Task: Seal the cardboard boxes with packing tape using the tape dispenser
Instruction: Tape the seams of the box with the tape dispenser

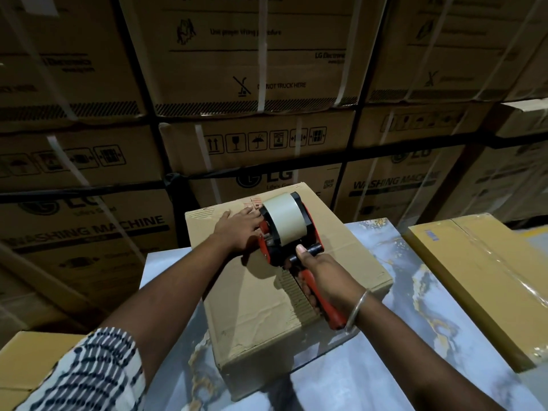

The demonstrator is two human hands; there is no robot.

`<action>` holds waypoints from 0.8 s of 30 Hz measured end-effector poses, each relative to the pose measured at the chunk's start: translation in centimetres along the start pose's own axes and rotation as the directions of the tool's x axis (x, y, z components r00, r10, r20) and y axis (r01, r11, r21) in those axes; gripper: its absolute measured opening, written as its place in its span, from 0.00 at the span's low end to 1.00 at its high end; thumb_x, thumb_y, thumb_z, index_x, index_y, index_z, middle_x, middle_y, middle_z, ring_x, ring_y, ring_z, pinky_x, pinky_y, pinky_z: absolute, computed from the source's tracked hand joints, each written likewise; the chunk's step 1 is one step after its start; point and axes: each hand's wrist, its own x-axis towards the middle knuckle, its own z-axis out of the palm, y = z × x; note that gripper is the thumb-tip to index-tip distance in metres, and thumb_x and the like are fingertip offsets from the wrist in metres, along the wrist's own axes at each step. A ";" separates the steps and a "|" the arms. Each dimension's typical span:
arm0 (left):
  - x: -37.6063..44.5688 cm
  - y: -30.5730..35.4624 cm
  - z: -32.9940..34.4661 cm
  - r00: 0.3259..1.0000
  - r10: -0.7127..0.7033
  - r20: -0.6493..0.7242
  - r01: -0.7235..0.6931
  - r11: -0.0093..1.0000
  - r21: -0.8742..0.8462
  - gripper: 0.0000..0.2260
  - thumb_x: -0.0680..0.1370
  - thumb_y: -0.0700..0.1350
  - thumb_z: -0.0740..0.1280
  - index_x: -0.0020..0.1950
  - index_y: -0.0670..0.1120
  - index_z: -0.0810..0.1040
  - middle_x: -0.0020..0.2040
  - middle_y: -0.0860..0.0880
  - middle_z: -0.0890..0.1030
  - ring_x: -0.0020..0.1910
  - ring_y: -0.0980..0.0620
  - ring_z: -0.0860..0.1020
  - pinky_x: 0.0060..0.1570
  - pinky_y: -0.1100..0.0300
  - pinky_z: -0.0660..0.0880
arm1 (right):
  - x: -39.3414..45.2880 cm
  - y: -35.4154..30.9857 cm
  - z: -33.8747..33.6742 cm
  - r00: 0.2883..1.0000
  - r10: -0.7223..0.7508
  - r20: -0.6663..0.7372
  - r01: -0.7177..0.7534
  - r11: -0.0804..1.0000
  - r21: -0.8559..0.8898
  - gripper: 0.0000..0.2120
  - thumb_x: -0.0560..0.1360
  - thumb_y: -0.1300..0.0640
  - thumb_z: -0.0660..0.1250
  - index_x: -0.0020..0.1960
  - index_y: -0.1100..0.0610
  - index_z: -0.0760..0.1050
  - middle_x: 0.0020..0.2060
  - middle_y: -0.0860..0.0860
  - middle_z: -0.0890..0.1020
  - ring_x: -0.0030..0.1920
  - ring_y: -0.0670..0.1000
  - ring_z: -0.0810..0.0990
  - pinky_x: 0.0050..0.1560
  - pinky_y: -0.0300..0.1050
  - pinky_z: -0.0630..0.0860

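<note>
On top of the cardboard box (267, 295), toward its far end, the tape dispenser (289, 232) is sitting with its roll of tape (284, 219) uppermost and its red handle trailing back toward the person along the box's centre seam. That seam, and the box's long axis, are running from the near edge of the marbled table (385, 336) away to its far edge, so the pull, as judged, is lying straight along that line toward the near end. The right hand (323, 277) is gripping the handle, fingers wrapped under it and thumb lying forward on the black crossbar. The left hand (237, 229) is pressing flat on the box top just left of the roll, fingers straight and reaching the far edge, apparently pinning the tape's start; the tape end itself cannot be made out. Corrugated liner is showing along the seam beneath the handle, so the seam appears unsealed there. A wrapped yellow carton (480, 283) is lying at the table's right edge, well apart. Stacked washing-machine cartons (252, 54) are standing behind.
</note>
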 end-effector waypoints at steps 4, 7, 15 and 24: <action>0.8 -0.3 -1.0 0.999 -0.026 0.026 0.026 1.000 -0.002 0.28 0.81 0.61 0.55 0.81 0.58 0.54 0.82 0.56 0.52 0.80 0.53 0.50 0.75 0.36 0.48 | 1.6 -0.8 0.0 1.000 0.003 -0.026 -0.003 1.000 0.012 0.23 0.83 0.39 0.57 0.48 0.59 0.70 0.27 0.54 0.67 0.22 0.50 0.64 0.24 0.36 0.60; 1.7 -0.6 -1.2 0.997 -0.042 0.061 0.041 0.999 0.017 0.28 0.81 0.60 0.55 0.81 0.58 0.55 0.82 0.57 0.50 0.80 0.54 0.49 0.75 0.33 0.48 | 2.2 -1.0 -0.4 1.000 -0.010 -0.028 0.009 0.999 -0.031 0.24 0.83 0.38 0.56 0.46 0.60 0.70 0.27 0.55 0.68 0.22 0.50 0.66 0.24 0.36 0.62; 1.8 -0.6 -0.7 0.996 -0.079 0.034 0.079 0.997 0.010 0.26 0.82 0.66 0.46 0.80 0.66 0.49 0.81 0.63 0.49 0.81 0.54 0.49 0.73 0.34 0.42 | -2.6 2.7 -2.0 1.000 -0.018 0.000 0.018 1.000 0.021 0.26 0.81 0.37 0.58 0.41 0.60 0.71 0.27 0.55 0.69 0.23 0.51 0.66 0.24 0.39 0.62; -2.9 4.6 -0.6 0.997 0.068 -0.042 -0.073 0.990 -0.119 0.34 0.75 0.66 0.51 0.80 0.56 0.57 0.81 0.49 0.59 0.78 0.47 0.58 0.76 0.42 0.53 | -3.3 3.2 -2.0 1.000 -0.018 -0.008 0.018 1.000 0.016 0.26 0.81 0.37 0.58 0.42 0.61 0.70 0.26 0.56 0.69 0.23 0.52 0.67 0.24 0.39 0.64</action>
